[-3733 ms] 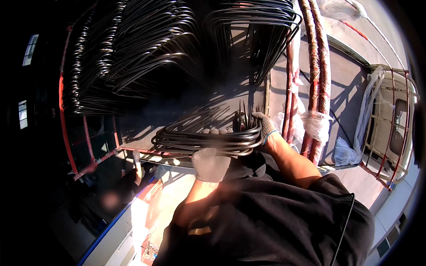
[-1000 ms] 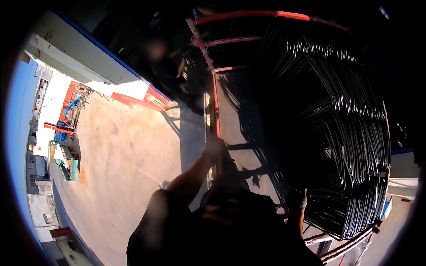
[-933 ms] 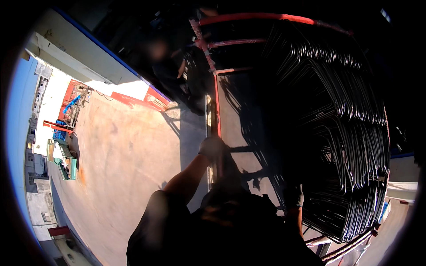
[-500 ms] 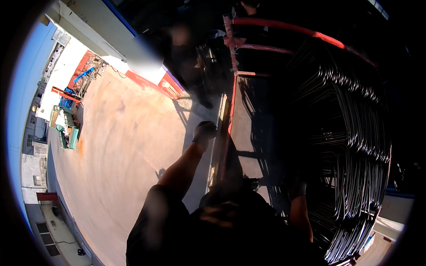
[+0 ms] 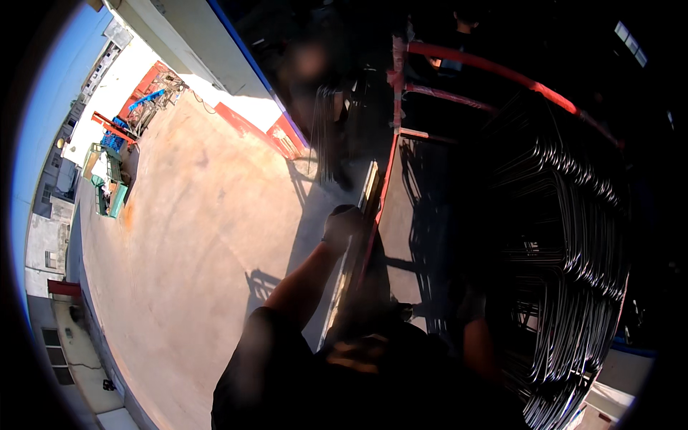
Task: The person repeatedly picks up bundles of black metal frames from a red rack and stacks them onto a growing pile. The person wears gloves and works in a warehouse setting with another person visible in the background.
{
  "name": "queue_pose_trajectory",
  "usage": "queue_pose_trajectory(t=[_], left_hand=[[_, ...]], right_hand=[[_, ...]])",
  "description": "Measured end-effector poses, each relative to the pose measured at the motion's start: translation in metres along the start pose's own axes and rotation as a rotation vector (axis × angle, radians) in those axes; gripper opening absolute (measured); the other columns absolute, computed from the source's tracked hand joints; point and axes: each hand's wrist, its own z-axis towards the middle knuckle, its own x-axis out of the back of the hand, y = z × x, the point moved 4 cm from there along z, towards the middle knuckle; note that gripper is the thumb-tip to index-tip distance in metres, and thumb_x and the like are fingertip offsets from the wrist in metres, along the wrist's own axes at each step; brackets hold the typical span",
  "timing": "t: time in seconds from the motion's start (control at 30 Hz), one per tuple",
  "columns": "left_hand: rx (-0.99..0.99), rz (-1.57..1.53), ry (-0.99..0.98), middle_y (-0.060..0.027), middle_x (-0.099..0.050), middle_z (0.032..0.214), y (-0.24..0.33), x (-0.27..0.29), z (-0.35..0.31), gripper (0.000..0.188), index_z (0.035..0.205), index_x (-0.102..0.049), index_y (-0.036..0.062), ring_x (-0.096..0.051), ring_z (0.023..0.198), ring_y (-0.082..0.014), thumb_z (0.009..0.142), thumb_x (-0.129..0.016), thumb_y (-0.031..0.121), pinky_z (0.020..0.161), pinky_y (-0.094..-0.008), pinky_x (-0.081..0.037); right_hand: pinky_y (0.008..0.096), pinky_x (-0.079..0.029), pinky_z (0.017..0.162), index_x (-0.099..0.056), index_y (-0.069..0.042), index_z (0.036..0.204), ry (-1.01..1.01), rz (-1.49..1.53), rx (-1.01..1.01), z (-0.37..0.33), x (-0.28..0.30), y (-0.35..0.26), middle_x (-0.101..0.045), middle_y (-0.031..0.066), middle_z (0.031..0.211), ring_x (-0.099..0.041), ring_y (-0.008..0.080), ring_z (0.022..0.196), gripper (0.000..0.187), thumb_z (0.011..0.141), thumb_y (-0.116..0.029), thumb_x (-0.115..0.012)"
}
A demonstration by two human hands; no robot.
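A red frame rack [image 5: 390, 154] stands before me, holding a dense stack of bent shiny metal rods [image 5: 573, 236] on the right. Along the rack's near left side runs a long pale bar [image 5: 370, 183], its material unclear. My left hand [image 5: 342, 226], arm stretched forward, is closed around this bar. In deep shadow beside the stacked rods is my right hand [image 5: 471, 304]; its fingers are too dark to make out, as is anything in them.
Another person [image 5: 308, 86], in dark clothes, stands ahead by the wall corner with a bundle of thin rods [image 5: 326, 132]. A second person [image 5: 466, 29] is behind the rack. Sunlit concrete [image 5: 193, 236] stretches left, with a green cart [image 5: 107, 179] farther off.
My view has shifted, so the rack and wall sit farther right and lower. My left hand stays on the bar. The other person's rod bundle now shows more plainly.
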Motion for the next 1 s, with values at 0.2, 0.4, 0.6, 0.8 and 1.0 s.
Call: queue_pose_trajectory(t=[0.2,0.4,0.6,0.8,1.0], left_hand=[[0.245,-0.378,0.195,-0.0083,-0.071,0.11,0.003,-0.01,0.068,0.033,0.129,-0.062,0.0067,-0.071,0.096,-0.0234,0.1,-0.073,0.018,0.084,-0.0374,-0.058],[0.262,-0.69,0.496,-0.0038,-0.069,0.103,0.075,-0.022,0.135,0.026,0.124,-0.063,0.0102,-0.069,0.093,-0.0191,0.102,-0.071,0.021,0.079,-0.0347,-0.055],[-0.006,-0.465,0.397,0.0005,-0.063,0.088,0.01,0.084,0.243,0.019,0.113,-0.065,0.0122,-0.059,0.076,-0.0125,0.108,-0.064,0.03,0.065,-0.0291,-0.048],[-0.109,-0.056,0.367,-0.0008,-0.063,0.092,0.045,0.093,0.285,0.02,0.113,-0.063,0.0098,-0.057,0.077,-0.0128,0.11,-0.06,0.029,0.068,-0.0289,-0.048],[-0.27,0.247,0.296,-0.0042,-0.067,0.105,0.015,0.082,0.339,0.024,0.129,-0.061,0.0046,-0.063,0.09,-0.0164,0.11,-0.058,0.018,0.08,-0.0284,-0.051]], right_hand=[[0.0331,-0.052,0.067,-0.068,-0.01,0.085,-0.093,-0.328,0.094,0.004,-0.003,0.045,-0.064,0.0033,0.078,-0.06,0.0138,0.071,0.039,0.11,-0.036,-0.053],[0.034,-0.054,0.067,-0.065,-0.007,0.086,-0.118,-0.31,0.064,-0.009,-0.025,0.062,-0.064,0.0046,0.079,-0.062,0.016,0.071,0.035,0.109,-0.031,-0.056],[0.0332,-0.055,0.066,-0.07,-0.006,0.093,0.084,-0.131,-0.236,-0.034,-0.021,0.071,-0.066,0.0041,0.08,-0.065,0.015,0.073,0.031,0.108,-0.032,-0.061],[0.0325,-0.056,0.065,-0.075,-0.009,0.116,0.131,-0.099,-0.307,-0.043,0.007,0.111,-0.068,0.0014,0.084,-0.064,0.0131,0.072,0.03,0.105,-0.035,-0.065],[0.0346,-0.058,0.069,-0.074,-0.009,0.12,0.286,-0.073,-0.441,-0.058,0.034,0.138,-0.072,0.0018,0.092,-0.068,0.0151,0.078,0.033,0.107,-0.036,-0.062]])
